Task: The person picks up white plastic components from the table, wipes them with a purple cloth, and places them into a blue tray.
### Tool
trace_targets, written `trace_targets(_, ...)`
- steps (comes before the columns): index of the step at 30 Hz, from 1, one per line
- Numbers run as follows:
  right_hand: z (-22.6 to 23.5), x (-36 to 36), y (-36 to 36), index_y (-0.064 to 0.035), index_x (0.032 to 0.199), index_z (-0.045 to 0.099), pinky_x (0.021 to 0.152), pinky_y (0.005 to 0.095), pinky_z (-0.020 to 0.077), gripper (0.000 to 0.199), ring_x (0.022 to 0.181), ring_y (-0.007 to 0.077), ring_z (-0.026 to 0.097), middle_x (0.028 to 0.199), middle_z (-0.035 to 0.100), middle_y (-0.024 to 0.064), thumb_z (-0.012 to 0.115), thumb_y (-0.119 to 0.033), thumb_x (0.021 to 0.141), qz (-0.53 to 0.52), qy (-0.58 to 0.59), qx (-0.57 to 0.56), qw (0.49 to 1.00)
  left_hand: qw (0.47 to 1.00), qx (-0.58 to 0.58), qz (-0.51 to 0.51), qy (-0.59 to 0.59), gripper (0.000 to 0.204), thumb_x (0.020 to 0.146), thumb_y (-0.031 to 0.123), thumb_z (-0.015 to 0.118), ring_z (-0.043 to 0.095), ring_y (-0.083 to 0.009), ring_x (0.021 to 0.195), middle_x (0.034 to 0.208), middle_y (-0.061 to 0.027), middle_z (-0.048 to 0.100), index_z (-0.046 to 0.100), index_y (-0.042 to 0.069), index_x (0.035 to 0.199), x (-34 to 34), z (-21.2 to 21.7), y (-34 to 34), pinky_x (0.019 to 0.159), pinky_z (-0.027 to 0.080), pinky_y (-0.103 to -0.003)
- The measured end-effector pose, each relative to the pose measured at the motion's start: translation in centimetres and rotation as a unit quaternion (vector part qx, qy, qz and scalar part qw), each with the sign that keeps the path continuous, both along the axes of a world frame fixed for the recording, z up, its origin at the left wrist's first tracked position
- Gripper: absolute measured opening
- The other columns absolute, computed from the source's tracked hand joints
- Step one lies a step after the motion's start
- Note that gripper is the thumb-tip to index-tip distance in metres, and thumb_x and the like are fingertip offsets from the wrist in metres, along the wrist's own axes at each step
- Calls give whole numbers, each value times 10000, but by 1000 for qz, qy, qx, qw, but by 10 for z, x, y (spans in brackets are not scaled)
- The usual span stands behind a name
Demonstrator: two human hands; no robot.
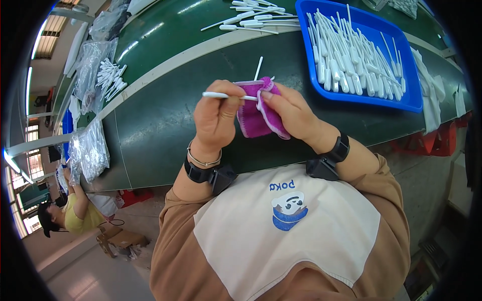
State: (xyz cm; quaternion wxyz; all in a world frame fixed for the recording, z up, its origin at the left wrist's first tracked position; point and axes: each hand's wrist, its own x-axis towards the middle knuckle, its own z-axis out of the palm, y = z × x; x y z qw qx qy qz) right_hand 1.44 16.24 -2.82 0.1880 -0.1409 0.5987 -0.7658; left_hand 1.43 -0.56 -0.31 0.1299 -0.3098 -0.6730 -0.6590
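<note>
Here, seen from above, a person's two hands meet over the near edge of a dark green work table (165,125). The left hand (216,118) pinches a thin white plastic pipette (228,95) between thumb and fingertips, holding it level with its stem pointing into a purple cloth (258,118). The right hand (296,115) is closed around that cloth, which is fuzzy, folded and edged in a paler trim, wrapped about the pipette's stem. The hands sit close together, each clamped on its own thing.

Beyond the cloth, to the right, a blue tray (411,95) holds a heap of the same white pipettes. More loose pipettes (256,20) lie farther back on the table, past a pale stripe. Left of the cloth, clear plastic bags (90,148) of white parts rest along the table's far left end. Below those bags, another person in yellow (75,210) sits on a pale floor.
</note>
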Motion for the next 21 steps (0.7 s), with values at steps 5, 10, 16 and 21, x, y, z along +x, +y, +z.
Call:
trace_targets(5,0,-10,-3,-4,1034,508,700,206,440,249,777,85,537,895,571,44,433,-181,875,3,-130,-54,990,999,-25,-8,34,69,845,27,456,465,-112,662,801,-75,506,493,-6,892,3,-1,0,579,382,-210)
trace_targets(10,6,-10,0,-5,1022,510,694,214,452,238,778,87,545,886,572,51,452,-178,869,-50,-77,-37,995,991,126,-19,-44,84,855,44,444,453,-124,644,795,-87,504,483,-12,902,1,-6,2,570,370,-205)
trace_targets(16,13,-11,3,-9,1023,506,670,232,480,232,760,106,568,884,572,55,464,-172,865,-44,-140,-104,984,980,181,-21,-79,90,866,64,427,435,-117,624,779,-81,496,479,-4,897,-2,-1,1,579,371,-223)
trace_targets(21,25,-10,8,-8,989,521,670,260,501,224,740,129,586,864,582,65,450,-185,872,-90,-210,-155,961,961,260,27,-96,101,877,86,413,411,-99,597,718,-60,487,480,11,886,-12,3,-14,570,361,-240)
